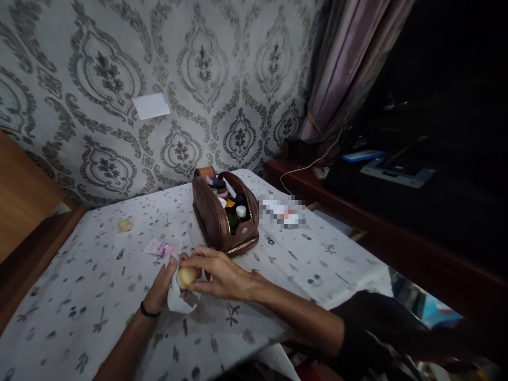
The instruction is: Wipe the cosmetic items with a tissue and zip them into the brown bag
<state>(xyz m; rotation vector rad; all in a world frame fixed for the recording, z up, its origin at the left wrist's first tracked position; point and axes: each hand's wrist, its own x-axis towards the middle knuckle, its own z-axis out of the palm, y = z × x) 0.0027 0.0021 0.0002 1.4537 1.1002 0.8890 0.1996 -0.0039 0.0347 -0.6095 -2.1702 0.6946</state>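
My left hand (162, 283), with a black band at its wrist, is closed around a white tissue or cloth (180, 302). A small, round, pale-yellow, shiny thing (187, 276) rests against that white piece, and the thumb and fingers of my right hand (218, 272) grip it from the right. Its exact kind does not show. Just beyond my hands lies a pink and white squeeze tube (160, 247). Behind them stands a brown zip bag (212, 225), unzipped and filled with small bottles, jars and tubes. Another small, round, yellowish thing (124, 225) sits farther left.
A white patterned cloth (107, 286) covers the table. To the right of the bag is a blurred-out item (282, 211). A dark red wooden desk (301, 172) with a white cable borders the right side; wooden furniture (35, 206) edges the left. The patterned wall closes the back.
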